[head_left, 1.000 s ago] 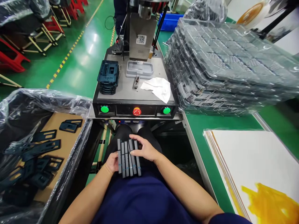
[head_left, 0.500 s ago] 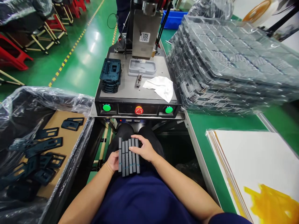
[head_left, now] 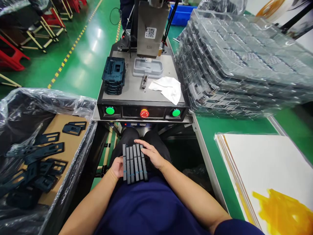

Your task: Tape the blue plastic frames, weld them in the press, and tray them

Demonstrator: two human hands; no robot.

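Several dark plastic parts [head_left: 134,164], standing side by side in a row, lie over my lap. My left hand [head_left: 118,167] holds the row from its left side, its fingers partly hidden behind the parts. Across the upper right end of the row, my right hand [head_left: 152,154] grips with thumb and fingers. Beyond my knees is a press [head_left: 149,36] with a grey fixture [head_left: 148,67] below its head. A stack of dark plastic parts [head_left: 114,74] rests on the press bed, left of the fixture, and a white cloth [head_left: 167,88] lies on the right.
A plastic-lined bin [head_left: 84,153] with loose dark parts is at the left. Two green buttons and a red stop button [head_left: 144,113] line the press front. Stacked clear trays [head_left: 234,62] and white sheets [head_left: 266,163] are on the green table at the right.
The view has shifted slightly. My right thumb has moved up along the row towards its far right corner; both hands still hold the parts.
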